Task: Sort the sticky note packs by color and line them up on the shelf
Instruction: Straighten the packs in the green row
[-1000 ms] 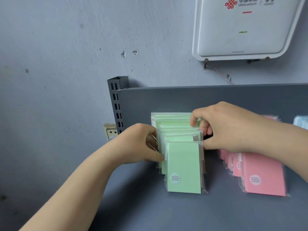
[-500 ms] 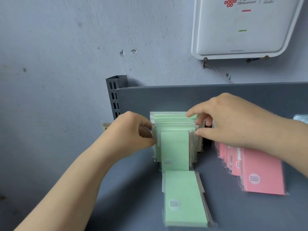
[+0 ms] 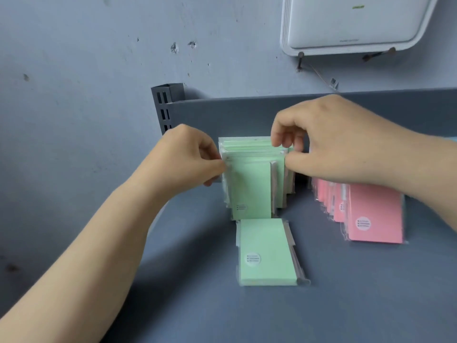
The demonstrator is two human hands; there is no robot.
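- A green pack (image 3: 268, 252) lies flat on the grey shelf (image 3: 197, 305), nearest the camera, touching neither hand.
- Behind it, a row of green packs (image 3: 252, 179) stands upright against the shelf's back panel.
- The left hand (image 3: 184, 159) pinches the row's left edge; the right hand (image 3: 329, 142) pinches its top right corner.
- Pink packs (image 3: 373, 214) lean in a row to the right.
- A white box (image 3: 351, 23) hangs on the wall.

— What are the hands on?
— The upright row of green packs (image 3: 249, 184): left hand (image 3: 188, 157) pinches its left edge, right hand (image 3: 329, 147) grips the top right.
— And in front?
— One green pack (image 3: 265, 251) lies flat on the shelf (image 3: 358, 293); pink packs (image 3: 371, 214) lean to the right.
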